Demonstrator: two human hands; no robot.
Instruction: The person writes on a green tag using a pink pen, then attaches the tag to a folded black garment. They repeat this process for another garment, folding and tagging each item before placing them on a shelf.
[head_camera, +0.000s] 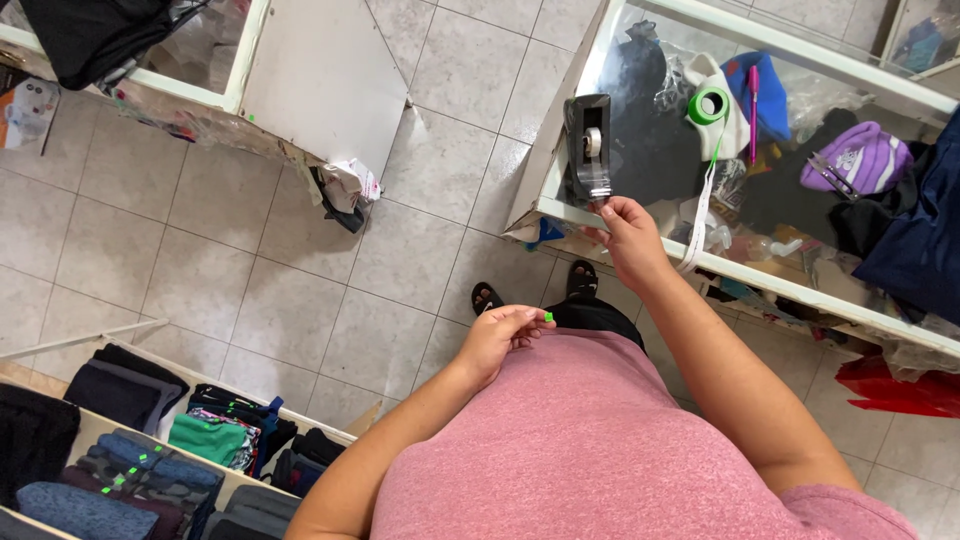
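My left hand (500, 335) is held close to my pink shirt and pinches a tiny green sticker (548, 317) between its fingertips. My right hand (628, 235) reaches to the near edge of a glass counter (640, 222). Its fingertips are closed on the end of a clear tape strip (598, 186) that hangs from a black tape dispenser (588, 140). A green roll (708, 104) lies further back on the counter. A white measuring tape (700, 215) trails from there past my right wrist.
On the counter lie a pink pen (753, 110), a purple cap (860, 160) and dark clothes (915, 230). A shelf of folded clothes (150, 450) stands at the lower left, and a white cabinet (320, 80) at the upper left. Tiled floor (250, 260) lies between them.
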